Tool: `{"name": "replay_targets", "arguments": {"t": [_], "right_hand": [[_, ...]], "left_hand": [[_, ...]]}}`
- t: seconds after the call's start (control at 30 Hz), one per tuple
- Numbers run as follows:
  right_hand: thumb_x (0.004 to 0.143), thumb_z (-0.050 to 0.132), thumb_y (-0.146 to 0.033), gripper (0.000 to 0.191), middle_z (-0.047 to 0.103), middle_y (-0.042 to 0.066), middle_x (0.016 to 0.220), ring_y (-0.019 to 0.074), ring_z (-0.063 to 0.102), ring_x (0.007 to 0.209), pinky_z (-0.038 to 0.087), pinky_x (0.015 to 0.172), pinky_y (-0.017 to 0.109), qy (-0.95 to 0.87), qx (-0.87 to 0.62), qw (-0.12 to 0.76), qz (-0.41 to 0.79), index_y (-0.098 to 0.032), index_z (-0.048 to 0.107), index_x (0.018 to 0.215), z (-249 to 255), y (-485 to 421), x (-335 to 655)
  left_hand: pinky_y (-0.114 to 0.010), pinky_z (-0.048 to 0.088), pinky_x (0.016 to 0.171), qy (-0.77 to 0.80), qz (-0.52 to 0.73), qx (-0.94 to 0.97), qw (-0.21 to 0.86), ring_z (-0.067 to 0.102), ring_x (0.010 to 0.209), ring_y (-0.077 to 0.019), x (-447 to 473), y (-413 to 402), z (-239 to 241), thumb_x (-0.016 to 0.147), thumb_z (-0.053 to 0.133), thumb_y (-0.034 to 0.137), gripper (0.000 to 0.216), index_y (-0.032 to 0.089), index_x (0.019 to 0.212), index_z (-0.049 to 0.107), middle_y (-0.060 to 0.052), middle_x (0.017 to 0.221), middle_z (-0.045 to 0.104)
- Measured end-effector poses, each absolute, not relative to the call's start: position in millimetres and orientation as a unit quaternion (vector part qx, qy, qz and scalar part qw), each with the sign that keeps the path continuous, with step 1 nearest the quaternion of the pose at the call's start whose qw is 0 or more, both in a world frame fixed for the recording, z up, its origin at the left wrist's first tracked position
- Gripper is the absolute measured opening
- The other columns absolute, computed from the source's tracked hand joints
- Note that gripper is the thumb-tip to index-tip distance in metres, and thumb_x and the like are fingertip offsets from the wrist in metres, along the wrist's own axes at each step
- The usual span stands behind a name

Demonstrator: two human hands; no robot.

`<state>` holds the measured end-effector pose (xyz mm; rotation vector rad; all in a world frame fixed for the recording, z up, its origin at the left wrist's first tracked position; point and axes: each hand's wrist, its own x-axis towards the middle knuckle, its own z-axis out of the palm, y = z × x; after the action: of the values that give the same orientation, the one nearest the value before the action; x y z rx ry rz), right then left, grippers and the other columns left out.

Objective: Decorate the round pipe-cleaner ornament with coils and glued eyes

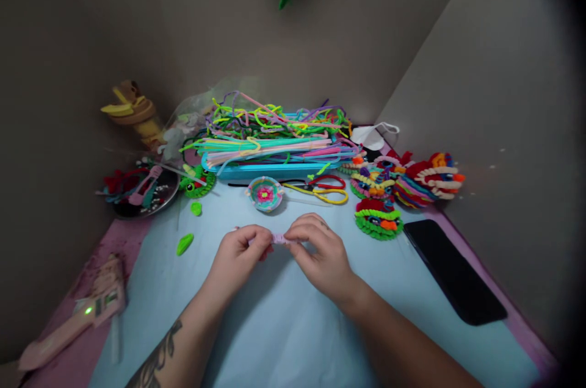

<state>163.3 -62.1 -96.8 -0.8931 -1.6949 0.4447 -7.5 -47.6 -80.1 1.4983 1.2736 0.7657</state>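
Both hands meet over the middle of the light blue table cover [183,315]. Between them is a short lilac piece of twisted pipe cleaner [279,239]. My left hand [242,257] pinches its left end, while my right hand [323,257] grips the right end between thumb and fingers. The parts inside the fingers are hidden. Just beyond my hands sits a small round pipe-cleaner bowl [265,194], turquoise with a pink and yellow centre. Scissors [323,188] with red and yellow handles lie behind my right hand.
A blue tray [279,172] heaped with pipe cleaners [274,147] stands at the back. Finished colourful pieces [378,220] and a phone [453,269] lie right. Left are a pink glue gun [75,321], a metal bowl [155,208], green bits [185,244] and a green frog-like piece [196,182].
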Motion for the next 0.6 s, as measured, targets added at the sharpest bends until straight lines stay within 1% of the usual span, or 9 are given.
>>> {"name": "replay_targets", "arguments": {"t": [0.1,0.23,0.33,0.43,0.5,0.6], "right_hand": [[0.084,0.060,-0.008,0.014,0.065,0.003,0.077,0.0172,0.059,0.078,0.049,0.073,0.034,-0.718,-0.377,0.553,0.193,-0.022,0.060,0.087,-98.0,-62.6,162.9],[0.084,0.061,-0.010,0.013,0.065,0.002,0.077,0.0170,0.060,0.077,0.049,0.073,0.034,-0.716,-0.376,0.552,0.200,-0.022,0.061,0.086,-98.9,-63.4,161.6],[0.083,0.061,-0.011,0.012,0.066,0.002,0.076,0.0170,0.060,0.076,0.050,0.071,0.034,-0.715,-0.374,0.554,0.204,-0.022,0.062,0.086,-98.3,-63.8,160.4],[0.083,0.063,-0.013,0.010,0.066,0.002,0.076,0.0170,0.060,0.076,0.050,0.070,0.033,-0.709,-0.381,0.557,0.202,-0.022,0.062,0.087,-97.4,-64.0,160.2],[0.083,0.065,-0.016,0.008,0.067,0.002,0.076,0.0170,0.060,0.075,0.050,0.069,0.032,-0.704,-0.393,0.558,0.198,-0.022,0.063,0.088,-97.2,-63.9,160.9],[0.084,0.065,-0.022,0.003,0.067,0.002,0.075,0.0173,0.060,0.074,0.049,0.068,0.031,-0.702,-0.409,0.550,0.193,-0.022,0.064,0.087,-97.8,-63.5,162.3]], "left_hand": [[-0.022,0.039,0.054,0.513,0.324,0.590,0.533,0.051,0.054,-0.0121,-5.6,-47.3,-79.5,0.080,0.055,0.041,0.031,0.014,0.072,0.068,0.000,0.057,0.059],[-0.022,0.041,0.057,0.510,0.344,0.563,0.552,0.054,0.056,-0.0118,-4.7,-48.3,-79.6,0.077,0.062,0.037,0.025,0.014,0.077,0.072,-0.001,0.058,0.062],[-0.022,0.044,0.059,0.522,0.365,0.537,0.554,0.057,0.058,-0.0120,-5.6,-49.9,-81.6,0.073,0.067,0.034,0.022,0.015,0.079,0.073,-0.001,0.061,0.066],[-0.023,0.048,0.063,0.530,0.388,0.521,0.545,0.061,0.064,-0.0134,-6.6,-50.9,-84.5,0.069,0.071,0.032,0.021,0.016,0.082,0.074,-0.003,0.071,0.071],[-0.023,0.049,0.065,0.529,0.398,0.530,0.531,0.063,0.068,-0.0146,-6.7,-51.2,-85.7,0.068,0.073,0.030,0.020,0.017,0.083,0.075,-0.004,0.077,0.073],[-0.024,0.051,0.067,0.509,0.412,0.556,0.511,0.066,0.071,-0.0158,-6.4,-51.4,-85.0,0.068,0.074,0.026,0.015,0.018,0.081,0.076,-0.005,0.079,0.074]]}}
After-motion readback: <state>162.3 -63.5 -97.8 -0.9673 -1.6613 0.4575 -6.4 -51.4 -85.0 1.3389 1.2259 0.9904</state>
